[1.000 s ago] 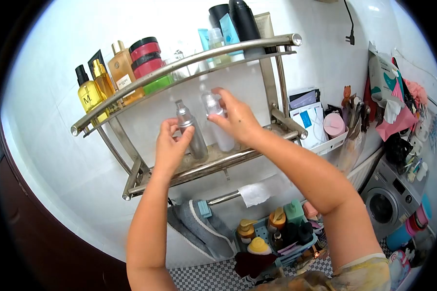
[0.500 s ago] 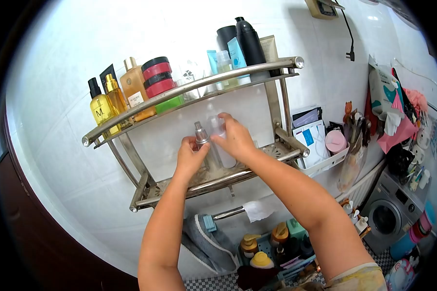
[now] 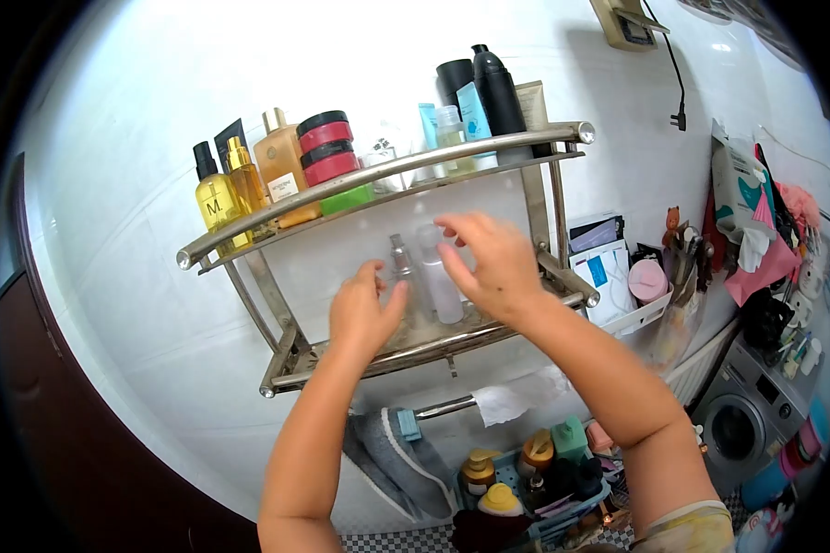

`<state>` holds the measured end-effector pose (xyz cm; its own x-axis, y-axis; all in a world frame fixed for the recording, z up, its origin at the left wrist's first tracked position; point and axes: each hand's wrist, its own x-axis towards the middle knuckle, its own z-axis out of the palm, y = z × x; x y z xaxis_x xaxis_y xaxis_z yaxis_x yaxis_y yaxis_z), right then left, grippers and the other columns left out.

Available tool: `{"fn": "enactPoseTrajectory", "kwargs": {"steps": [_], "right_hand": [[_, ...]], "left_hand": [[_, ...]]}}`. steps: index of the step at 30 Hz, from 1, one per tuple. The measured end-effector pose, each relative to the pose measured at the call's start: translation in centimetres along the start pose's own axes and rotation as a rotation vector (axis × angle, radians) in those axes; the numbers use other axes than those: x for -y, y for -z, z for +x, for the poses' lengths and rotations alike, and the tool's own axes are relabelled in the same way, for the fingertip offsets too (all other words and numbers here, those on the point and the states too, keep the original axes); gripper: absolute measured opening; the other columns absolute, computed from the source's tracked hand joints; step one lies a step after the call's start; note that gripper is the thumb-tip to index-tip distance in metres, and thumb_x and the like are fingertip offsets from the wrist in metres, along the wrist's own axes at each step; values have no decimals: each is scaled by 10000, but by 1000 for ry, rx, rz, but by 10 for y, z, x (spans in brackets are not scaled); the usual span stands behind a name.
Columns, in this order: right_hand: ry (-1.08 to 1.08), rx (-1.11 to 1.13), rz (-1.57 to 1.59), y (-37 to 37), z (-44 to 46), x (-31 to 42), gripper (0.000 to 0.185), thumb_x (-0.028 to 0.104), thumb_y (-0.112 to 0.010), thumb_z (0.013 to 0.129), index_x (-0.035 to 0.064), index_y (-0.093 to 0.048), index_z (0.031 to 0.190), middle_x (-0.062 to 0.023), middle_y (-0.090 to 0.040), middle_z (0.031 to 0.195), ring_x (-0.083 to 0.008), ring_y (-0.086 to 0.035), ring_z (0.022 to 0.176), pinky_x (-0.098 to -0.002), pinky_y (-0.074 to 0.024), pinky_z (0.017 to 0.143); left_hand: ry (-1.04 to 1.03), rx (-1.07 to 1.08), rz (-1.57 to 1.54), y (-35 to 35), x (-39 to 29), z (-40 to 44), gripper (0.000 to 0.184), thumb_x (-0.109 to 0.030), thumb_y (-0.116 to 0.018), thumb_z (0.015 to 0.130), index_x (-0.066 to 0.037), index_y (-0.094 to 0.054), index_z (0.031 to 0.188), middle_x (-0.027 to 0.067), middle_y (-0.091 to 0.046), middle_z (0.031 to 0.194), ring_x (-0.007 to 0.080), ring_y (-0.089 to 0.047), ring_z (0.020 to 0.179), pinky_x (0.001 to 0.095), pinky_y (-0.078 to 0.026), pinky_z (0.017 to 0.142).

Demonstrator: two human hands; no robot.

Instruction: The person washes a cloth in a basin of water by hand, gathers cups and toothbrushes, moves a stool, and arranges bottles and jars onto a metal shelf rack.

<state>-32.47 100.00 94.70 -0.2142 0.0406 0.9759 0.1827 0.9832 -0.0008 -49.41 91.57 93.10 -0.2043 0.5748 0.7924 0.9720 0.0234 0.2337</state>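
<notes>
Two bottles stand side by side on the lower shelf [image 3: 392, 359] of a metal wall rack. One is a clear bottle with a silver spray top [image 3: 400, 255]; the other is a pale translucent bottle [image 3: 445, 293]. My left hand [image 3: 364, 311] is just left of the clear bottle, thumb and fingers apart, holding nothing. To the right, my right hand [image 3: 493, 263] has its fingers curved and spread close to the upper part of the pale bottle. Whether its fingertips still touch that bottle is hard to make out.
The upper shelf rail [image 3: 387, 170] carries several bottles, stacked red jars [image 3: 328, 152] and a black bottle [image 3: 498, 92]. A grey towel [image 3: 392, 461] and white paper [image 3: 516, 396] hang below. A basket of bottles [image 3: 563, 507] sits lower; a white caddy [image 3: 641, 315] hangs right.
Both hands have come away from the two bottles, the left moving down and left of the spray top, the right moving rightward. The view has shifted slightly.
</notes>
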Motion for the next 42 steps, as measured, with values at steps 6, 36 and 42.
{"fn": "enactPoseTrajectory", "kwargs": {"steps": [6,36,42], "right_hand": [[215,-245,-55,32,75,16,229,150,-569,711,74,-554,927,-65,-570,783,-195,-549,729,-305,-390,641],[-227,422,-301,-5,160,14,338,230,-586,653,36,-599,930,-147,-594,939,-256,-570,876,-329,-454,736],[-223,582,-183,4,162,48,282,151,-537,690,-43,-571,892,-192,-600,815,-281,-600,735,-337,-487,647]], "left_hand": [[-355,-529,-100,87,-37,23,124,-99,-592,722,-40,-559,826,38,-500,573,132,-485,486,255,-403,479],[54,79,406,109,-51,132,683,-459,-667,601,13,-430,1033,199,-572,951,293,-573,876,324,-448,767],[181,171,153,114,-62,126,688,-368,-671,631,22,-354,1101,192,-547,983,265,-586,816,330,-539,576]]}}
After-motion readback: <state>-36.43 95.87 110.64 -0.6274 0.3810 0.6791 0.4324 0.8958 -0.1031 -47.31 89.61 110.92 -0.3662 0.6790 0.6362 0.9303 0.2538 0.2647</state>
